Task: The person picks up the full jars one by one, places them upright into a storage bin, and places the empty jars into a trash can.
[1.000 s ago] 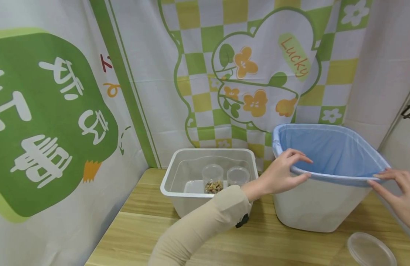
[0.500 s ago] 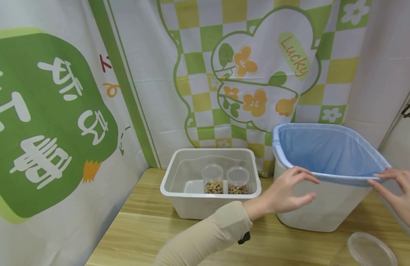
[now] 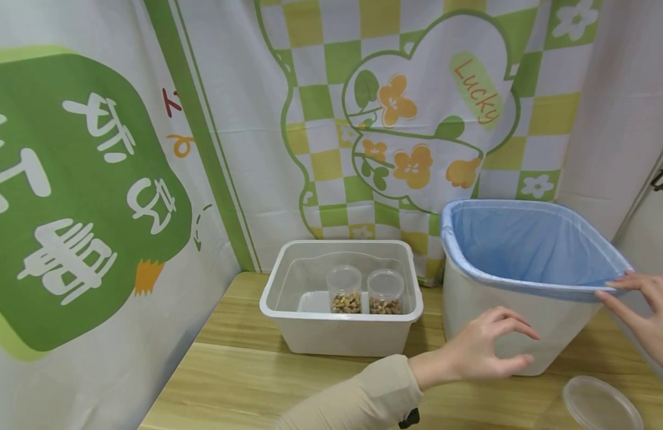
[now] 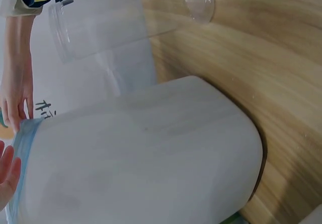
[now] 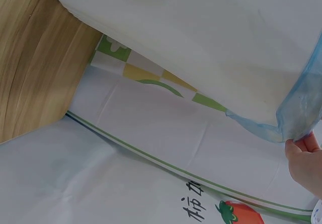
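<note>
A white trash bin [image 3: 487, 316] stands on the table at the right, lined with a blue trash bag [image 3: 525, 245] folded over its rim. My right hand [image 3: 645, 310] pinches the bag at the rim's right corner; the right wrist view shows those fingers [image 5: 304, 143] gripping the thin film. In front of the bin, my left hand [image 3: 487, 346] hovers with loosely curved fingers and nothing between them. That hand shows only partly in the left wrist view, as fingertips [image 4: 7, 173] near the bag's folded edge.
Left of the bin sits a white plastic tub [image 3: 342, 328] holding two lidded clear cups [image 3: 344, 286] of nuts or similar bits. A clear plastic jar [image 4: 100, 22] stands near the table's front right. Printed cloth [image 3: 331, 167] hangs behind the wooden table [image 3: 229, 382].
My left hand has come off the bin's front left rim and moved down and slightly right, uncovering the second cup. The right hand stays at its corner of the bag.
</note>
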### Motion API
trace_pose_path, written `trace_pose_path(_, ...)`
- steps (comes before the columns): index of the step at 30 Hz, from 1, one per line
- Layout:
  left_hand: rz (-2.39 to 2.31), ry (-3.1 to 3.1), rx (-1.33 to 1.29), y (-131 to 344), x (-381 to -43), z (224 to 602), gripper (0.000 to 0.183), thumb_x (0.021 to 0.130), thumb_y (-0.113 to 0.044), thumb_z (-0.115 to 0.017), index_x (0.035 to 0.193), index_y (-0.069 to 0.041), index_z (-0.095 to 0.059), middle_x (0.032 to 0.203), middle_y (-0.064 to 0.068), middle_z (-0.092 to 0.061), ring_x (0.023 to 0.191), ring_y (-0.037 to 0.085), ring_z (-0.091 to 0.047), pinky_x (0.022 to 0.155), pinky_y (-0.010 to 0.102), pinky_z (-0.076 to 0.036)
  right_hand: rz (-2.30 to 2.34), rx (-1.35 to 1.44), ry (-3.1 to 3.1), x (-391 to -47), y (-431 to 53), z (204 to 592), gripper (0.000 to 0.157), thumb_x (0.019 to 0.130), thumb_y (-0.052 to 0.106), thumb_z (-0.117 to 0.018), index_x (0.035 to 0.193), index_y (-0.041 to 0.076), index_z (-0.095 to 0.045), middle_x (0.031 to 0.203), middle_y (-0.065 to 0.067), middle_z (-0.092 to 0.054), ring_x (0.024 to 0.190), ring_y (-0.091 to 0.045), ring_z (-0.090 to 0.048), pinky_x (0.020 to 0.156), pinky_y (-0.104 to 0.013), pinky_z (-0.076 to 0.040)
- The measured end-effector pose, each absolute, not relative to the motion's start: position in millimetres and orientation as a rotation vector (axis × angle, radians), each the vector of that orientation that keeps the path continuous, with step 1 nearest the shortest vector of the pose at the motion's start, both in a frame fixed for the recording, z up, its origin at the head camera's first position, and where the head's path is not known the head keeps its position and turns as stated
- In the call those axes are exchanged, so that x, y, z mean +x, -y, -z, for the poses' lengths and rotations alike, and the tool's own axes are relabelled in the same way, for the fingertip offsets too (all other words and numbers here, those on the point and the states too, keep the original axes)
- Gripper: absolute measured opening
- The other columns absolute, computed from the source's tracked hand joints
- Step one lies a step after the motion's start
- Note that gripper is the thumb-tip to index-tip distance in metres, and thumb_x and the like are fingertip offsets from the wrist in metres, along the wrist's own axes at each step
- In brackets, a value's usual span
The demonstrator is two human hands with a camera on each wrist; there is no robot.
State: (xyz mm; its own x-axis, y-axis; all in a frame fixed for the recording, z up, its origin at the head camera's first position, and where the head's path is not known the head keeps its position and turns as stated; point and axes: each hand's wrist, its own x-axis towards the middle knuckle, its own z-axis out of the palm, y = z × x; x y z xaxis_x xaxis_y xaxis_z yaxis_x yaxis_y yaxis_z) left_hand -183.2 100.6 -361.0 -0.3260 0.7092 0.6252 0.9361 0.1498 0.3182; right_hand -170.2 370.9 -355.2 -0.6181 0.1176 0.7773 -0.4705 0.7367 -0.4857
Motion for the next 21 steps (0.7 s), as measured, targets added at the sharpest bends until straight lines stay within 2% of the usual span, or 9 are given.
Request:
trace_pose_path(7,0.906,2.166,-1.576,-107.6,-174.6,373.8,0.03,0.077,-0.022,-0.068,0.105,-0.014,-0.06,0.109,-0.003,-0.052,0.103,-0.002,-0.043,0.087,0.004,-0.027,-0.882,0.297,2.034,-170.2,-368.3,355.1,0.05,0.069,-0.009,-0.067,0.088,0.036,-0.055,0.097,0.03,-0.045,0.105,0.012,-0.037,0.092,-0.007,-0.022)
trace_pose_path(15,0.914,2.188,-1.605,-118.6,-165.7,388.3,0.033,0.077,-0.023,-0.069,0.107,-0.015,-0.06,0.111,-0.003,-0.052,0.104,-0.004,-0.042,0.087,0.004,-0.027,-0.874,0.283,2.053,-169.4,-368.3,354.7,0.051,0.069,-0.01,-0.067,0.088,0.036,-0.054,0.097,0.03,-0.045,0.105,0.013,-0.036,0.092,-0.007,-0.021)
trace_pose_path(21,0.872,2.213,-1.615,-127.3,-158.5,398.2,0.035,0.077,-0.025,-0.068,0.11,-0.016,-0.059,0.115,-0.003,-0.05,0.106,-0.004,-0.04,0.086,0.003,-0.026,-0.845,0.302,2.045,-169.9,-368.6,354.4,0.046,0.069,-0.008,-0.067,0.087,0.033,-0.055,0.098,0.031,-0.044,0.106,0.013,-0.035,0.094,-0.009,-0.02)
